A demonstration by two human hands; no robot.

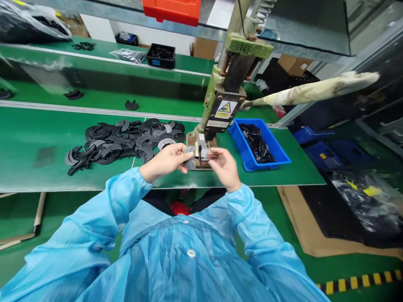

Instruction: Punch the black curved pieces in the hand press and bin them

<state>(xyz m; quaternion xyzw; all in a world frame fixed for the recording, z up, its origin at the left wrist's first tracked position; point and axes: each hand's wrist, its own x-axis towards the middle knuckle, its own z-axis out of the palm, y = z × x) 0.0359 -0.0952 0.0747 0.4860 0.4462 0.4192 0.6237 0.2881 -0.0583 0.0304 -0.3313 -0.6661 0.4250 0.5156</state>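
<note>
My left hand [168,160] pinches a dark grey curved part [189,163] at the left side of the press base. Close to the base's right side is my right hand [224,165], its thumb and fingers together at a thin black strip [200,154]; whether it grips the strip is hard to make out. The green hand press [217,100] stands above both hands, its ram over the small metal fixture [204,152]. To the left lies a heap of black and grey curved parts [126,140].
A blue bin [277,157] of thin black pieces sits right of the press. The press's wrapped lever [315,90] reaches out to the right. Behind, a few curved parts [131,105] lie on the green surface, and a black tray [161,63] stands farther back.
</note>
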